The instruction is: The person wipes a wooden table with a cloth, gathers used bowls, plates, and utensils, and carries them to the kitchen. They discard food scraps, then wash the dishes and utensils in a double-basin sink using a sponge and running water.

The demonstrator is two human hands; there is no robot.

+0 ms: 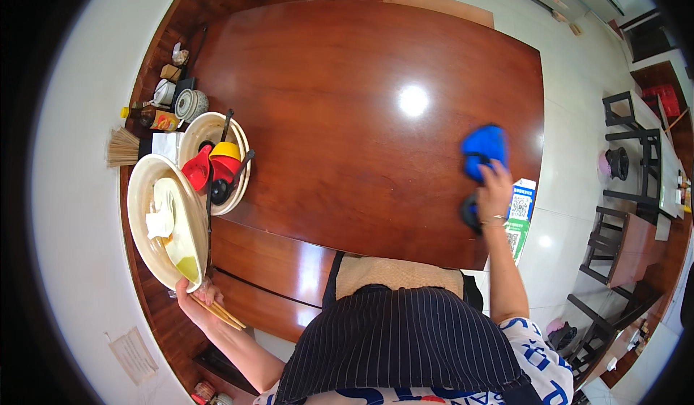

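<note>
My left hand (200,295) grips the near rim of a large white bowl (137,210), which is tilted and holds a pale oval dish (172,188), crumpled tissue (159,224) and food residue. Wooden chopsticks (219,312) stick out at that hand. Beyond it, stacked white bowls (246,174) hold red spoons or ladles (197,169), a yellow cup (225,149) and black-handled utensils (242,167). My right hand (495,191) is on a blue cloth (485,145) at the right side of the brown wooden table (347,118). A dark round object (470,213) lies partly under that wrist.
Along the left wall stand a sauce bottle (157,118), a lidded patterned pot (191,105), napkins (165,145) and a bundle of chopsticks (123,147). Printed code cards (521,204) lie at the table's right edge. A bench (271,258) is on the near side; stools (623,242) stand farther right.
</note>
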